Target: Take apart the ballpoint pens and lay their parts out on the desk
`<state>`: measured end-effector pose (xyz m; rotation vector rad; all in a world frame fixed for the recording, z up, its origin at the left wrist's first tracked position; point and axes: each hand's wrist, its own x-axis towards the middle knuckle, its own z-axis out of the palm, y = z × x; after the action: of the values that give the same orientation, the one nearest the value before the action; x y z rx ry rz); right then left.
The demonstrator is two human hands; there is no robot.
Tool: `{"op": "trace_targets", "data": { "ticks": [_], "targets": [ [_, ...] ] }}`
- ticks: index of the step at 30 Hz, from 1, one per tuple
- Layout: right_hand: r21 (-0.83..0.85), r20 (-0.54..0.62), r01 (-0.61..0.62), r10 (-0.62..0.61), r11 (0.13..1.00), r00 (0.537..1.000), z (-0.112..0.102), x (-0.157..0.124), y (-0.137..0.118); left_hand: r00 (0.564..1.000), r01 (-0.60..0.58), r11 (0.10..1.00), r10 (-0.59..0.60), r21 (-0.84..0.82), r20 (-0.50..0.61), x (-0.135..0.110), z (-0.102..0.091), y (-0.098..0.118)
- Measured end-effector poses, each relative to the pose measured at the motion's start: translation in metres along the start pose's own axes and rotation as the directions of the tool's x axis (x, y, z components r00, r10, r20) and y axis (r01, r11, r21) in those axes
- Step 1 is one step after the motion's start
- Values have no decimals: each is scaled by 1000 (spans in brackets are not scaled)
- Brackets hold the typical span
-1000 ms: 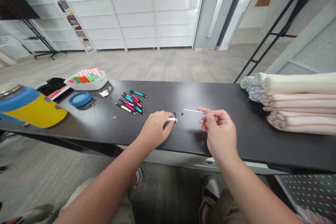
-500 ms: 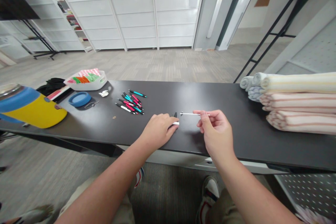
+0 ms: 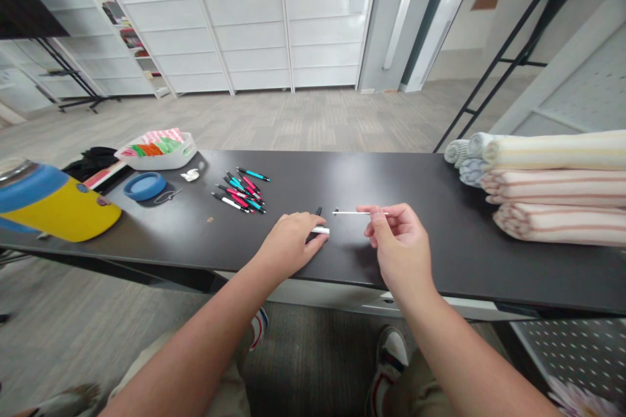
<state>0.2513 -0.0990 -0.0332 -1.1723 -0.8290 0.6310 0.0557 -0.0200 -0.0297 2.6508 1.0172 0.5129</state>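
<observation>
My left hand point(image 3: 289, 244) rests on the black table point(image 3: 195, 234), fingers closed around a white pen barrel point(image 3: 321, 230) whose end sticks out to the right. A small black pen part point(image 3: 318, 212) lies just beyond it. My right hand point(image 3: 398, 244) is raised a little above the table and pinches a thin white pen refill point(image 3: 352, 212), held level with its tip pointing left toward the barrel. A gap of a few centimetres separates the refill tip from the barrel.
A pile of several pink, teal and white pens point(image 3: 242, 189) lies left of centre. Farther left are a blue ring point(image 3: 145, 186), a white basket point(image 3: 155, 150) and a yellow-and-blue container point(image 3: 53, 205). Rolled and folded towels point(image 3: 552, 186) fill the right end.
My right hand has carried the refill leftward and lowered it toward the barrel. My left hand has drawn slightly nearer to me, still gripping the white barrel.
</observation>
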Motion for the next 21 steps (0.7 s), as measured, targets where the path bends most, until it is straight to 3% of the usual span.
{"op": "trace_targets", "data": {
  "ticks": [18, 21],
  "targets": [
    [-18, 22, -8, 9, 1000, 1000, -3, 1, 1, 989, 126, 986, -133, -113, -57, -7, -5, -16],
    [-24, 32, -15, 16, 1000, 999, -3, 0, 0, 994, 98, 982, -105, -160, -41, -8, -6, -19]
  ]
}}
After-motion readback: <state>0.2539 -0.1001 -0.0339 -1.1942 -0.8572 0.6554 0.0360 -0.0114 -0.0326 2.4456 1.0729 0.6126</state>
